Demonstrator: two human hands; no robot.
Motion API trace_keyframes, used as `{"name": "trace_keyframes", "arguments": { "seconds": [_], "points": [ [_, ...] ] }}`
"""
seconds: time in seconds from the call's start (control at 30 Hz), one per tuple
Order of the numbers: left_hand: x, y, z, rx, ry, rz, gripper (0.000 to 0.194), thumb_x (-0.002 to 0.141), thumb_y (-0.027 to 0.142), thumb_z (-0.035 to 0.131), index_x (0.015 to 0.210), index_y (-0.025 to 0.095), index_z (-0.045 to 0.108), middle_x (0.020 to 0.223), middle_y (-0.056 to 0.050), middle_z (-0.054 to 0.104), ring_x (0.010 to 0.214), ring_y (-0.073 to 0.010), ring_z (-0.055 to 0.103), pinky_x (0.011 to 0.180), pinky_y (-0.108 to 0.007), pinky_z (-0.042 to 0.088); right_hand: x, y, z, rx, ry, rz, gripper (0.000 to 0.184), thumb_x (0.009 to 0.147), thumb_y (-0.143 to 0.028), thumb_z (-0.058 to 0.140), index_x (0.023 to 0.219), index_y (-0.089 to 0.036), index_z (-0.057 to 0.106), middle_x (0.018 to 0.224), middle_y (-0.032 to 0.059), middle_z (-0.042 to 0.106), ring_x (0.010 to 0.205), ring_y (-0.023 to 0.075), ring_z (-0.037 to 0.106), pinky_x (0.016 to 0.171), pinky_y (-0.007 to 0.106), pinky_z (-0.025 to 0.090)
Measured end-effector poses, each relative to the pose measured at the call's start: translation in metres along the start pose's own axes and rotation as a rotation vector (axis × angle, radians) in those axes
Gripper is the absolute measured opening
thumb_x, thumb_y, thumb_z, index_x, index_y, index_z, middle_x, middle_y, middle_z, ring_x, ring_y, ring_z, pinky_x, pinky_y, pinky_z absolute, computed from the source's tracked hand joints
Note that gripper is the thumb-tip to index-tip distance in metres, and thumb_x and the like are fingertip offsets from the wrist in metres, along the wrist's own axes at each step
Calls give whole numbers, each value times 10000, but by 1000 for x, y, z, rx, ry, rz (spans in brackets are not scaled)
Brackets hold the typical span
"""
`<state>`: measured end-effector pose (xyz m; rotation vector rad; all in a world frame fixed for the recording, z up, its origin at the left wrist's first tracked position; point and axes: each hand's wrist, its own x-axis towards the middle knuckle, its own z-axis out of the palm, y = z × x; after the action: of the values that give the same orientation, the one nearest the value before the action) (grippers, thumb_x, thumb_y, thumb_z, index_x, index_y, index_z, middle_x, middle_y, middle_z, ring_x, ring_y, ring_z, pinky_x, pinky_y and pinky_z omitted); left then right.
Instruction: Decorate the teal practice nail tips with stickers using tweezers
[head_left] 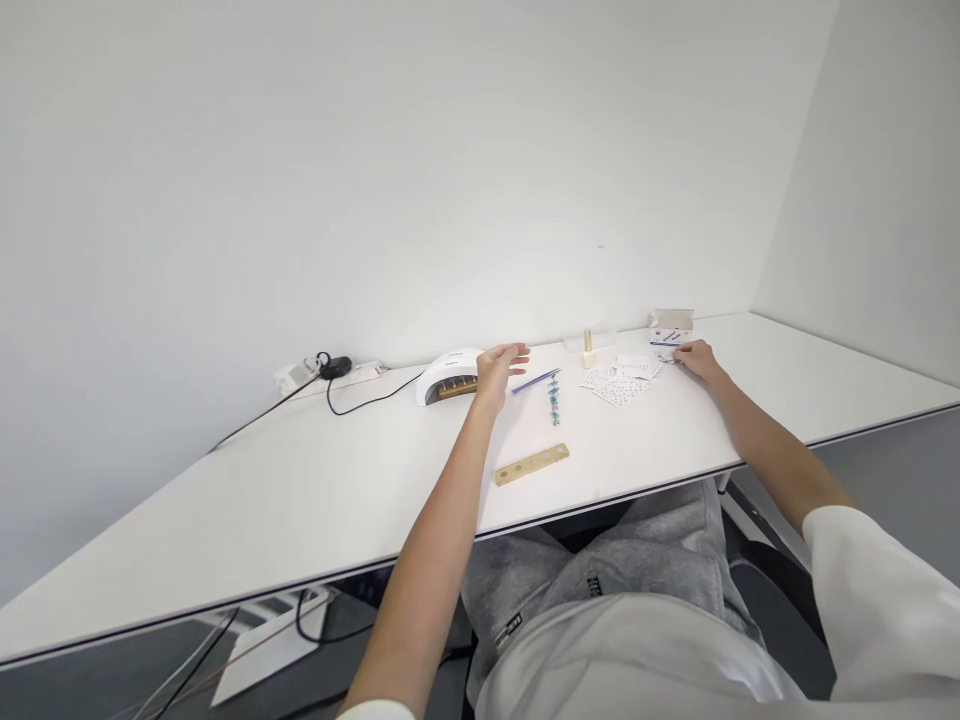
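Note:
My left hand is raised beside the white nail lamp, its fingers apart and nothing in them. To its right lie a blue-purple stick tool and a row of blue nail tips. At the far right, my right hand has its fingers closed at the edge of a small white-and-blue piece, whose kind I cannot make out. This is just in front of a small printed box with a raised flap. White sticker sheets overlap to the left of that hand.
A polish bottle with a gold cap stands by a clear tray. A gold strip with round spots lies near the table's front edge. A black adapter and cables are at the back left, against the wall.

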<state>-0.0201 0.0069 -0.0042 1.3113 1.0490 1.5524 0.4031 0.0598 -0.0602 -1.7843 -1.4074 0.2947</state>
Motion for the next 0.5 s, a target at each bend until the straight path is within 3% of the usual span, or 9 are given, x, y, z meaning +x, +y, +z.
{"name": "trace_keyframes", "arguments": {
  "seconds": [0.2, 0.37, 0.5],
  "points": [
    [1, 1, -1, 7, 0, -2, 277, 707, 309, 586, 877, 109, 677, 947, -134, 712, 791, -184, 671, 636, -267, 523, 1, 1, 3, -62, 57, -43, 404, 680, -183, 623, 1067, -96, 700, 890, 92, 698, 903, 217, 618, 933, 334, 435],
    [2, 2, 0, 168, 2, 58, 236, 722, 290, 584, 857, 116, 670, 844, -102, 702, 655, -139, 628, 561, -231, 488, 5, 5, -3, 37, 119, 45, 376, 718, -223, 600, 1066, -115, 692, 807, 69, 675, 743, 185, 624, 890, 343, 457],
    [13, 4, -21, 563, 18, -16, 176, 725, 259, 598, 830, 133, 663, 681, -71, 667, 526, -141, 576, 514, -251, 462, 4, 5, -9, 146, 142, 99, 341, 698, -215, 602, 1014, -133, 698, 758, 47, 673, 609, 153, 595, 809, 343, 485]
  ]
}}
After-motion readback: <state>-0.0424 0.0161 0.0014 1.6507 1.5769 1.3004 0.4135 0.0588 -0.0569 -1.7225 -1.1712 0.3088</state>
